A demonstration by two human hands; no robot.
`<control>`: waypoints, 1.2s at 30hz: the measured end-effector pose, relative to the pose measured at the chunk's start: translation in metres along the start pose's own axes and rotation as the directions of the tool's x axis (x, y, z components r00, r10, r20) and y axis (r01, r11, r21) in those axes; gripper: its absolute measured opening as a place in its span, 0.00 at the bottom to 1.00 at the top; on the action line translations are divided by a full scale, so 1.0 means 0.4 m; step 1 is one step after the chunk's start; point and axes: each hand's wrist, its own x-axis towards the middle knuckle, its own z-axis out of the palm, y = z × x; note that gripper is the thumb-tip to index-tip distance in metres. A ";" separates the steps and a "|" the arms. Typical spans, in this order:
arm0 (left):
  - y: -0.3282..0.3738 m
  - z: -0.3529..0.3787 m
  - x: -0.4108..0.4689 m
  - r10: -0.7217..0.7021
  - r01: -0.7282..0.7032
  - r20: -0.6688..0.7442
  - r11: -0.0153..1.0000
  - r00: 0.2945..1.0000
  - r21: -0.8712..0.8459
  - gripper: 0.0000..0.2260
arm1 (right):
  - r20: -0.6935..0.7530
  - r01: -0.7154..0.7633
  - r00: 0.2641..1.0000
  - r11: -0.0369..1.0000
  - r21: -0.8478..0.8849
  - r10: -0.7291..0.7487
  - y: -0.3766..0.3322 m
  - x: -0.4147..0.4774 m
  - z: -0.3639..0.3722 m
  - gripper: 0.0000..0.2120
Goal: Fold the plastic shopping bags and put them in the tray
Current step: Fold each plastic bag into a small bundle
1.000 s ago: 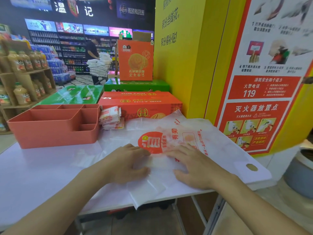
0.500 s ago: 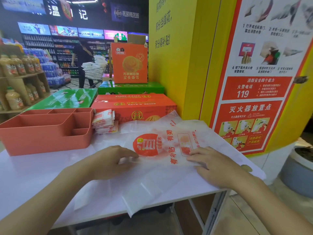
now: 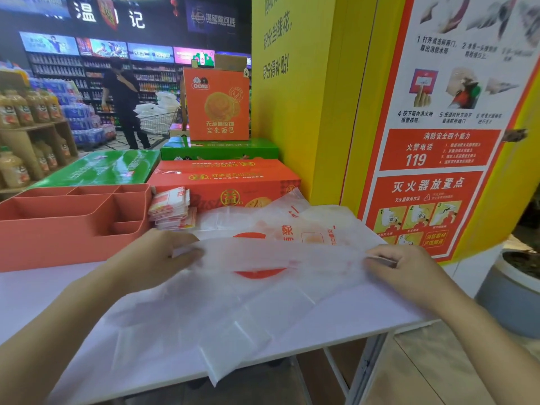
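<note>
A translucent white plastic shopping bag (image 3: 263, 290) with a red logo lies spread on the white table (image 3: 43, 311). My left hand (image 3: 152, 258) pinches its left edge and my right hand (image 3: 409, 270) pinches its right edge. Between them a strip of the bag is lifted and folded over the logo. The salmon-coloured divided tray (image 3: 58, 232) stands at the table's back left. A stack of folded bags (image 3: 172, 209) rests on the table just right of the tray.
Red and green boxes (image 3: 222, 179) are piled behind the table. A yellow wall with a red fire-safety poster (image 3: 432, 159) rises at the right. A grey pot (image 3: 514, 290) stands on the floor at the right. A person with a cart stands far back.
Both hands went from pressing flat on the bag to gripping its side edges. They moved apart and lifted a fold over the logo. The camera shifted closer.
</note>
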 end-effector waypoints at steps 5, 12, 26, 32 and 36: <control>0.007 -0.014 0.021 -0.155 0.158 0.052 0.986 0.987 -0.057 0.06 | -0.065 -0.106 0.991 0.983 0.149 0.117 -0.001 0.007 0.005 0.04; -0.035 -0.020 0.041 -0.414 0.423 0.087 0.881 0.906 -0.215 0.02 | -0.155 -0.206 0.967 0.979 -0.007 0.202 0.035 0.017 0.012 0.05; -0.055 0.067 0.072 -0.182 0.290 -0.240 0.768 0.954 0.571 0.27 | -0.192 -0.270 0.951 0.954 -0.131 0.242 0.025 0.004 0.041 0.32; 0.014 0.101 0.085 0.051 0.001 -0.090 0.861 0.995 0.509 0.13 | -0.207 -0.255 0.956 0.936 -0.244 0.207 0.024 0.003 0.048 0.34; 0.082 0.131 0.094 0.089 -0.100 0.065 0.978 0.994 0.184 0.23 | -0.220 -0.160 0.973 0.892 -0.424 0.070 0.010 -0.003 0.054 0.29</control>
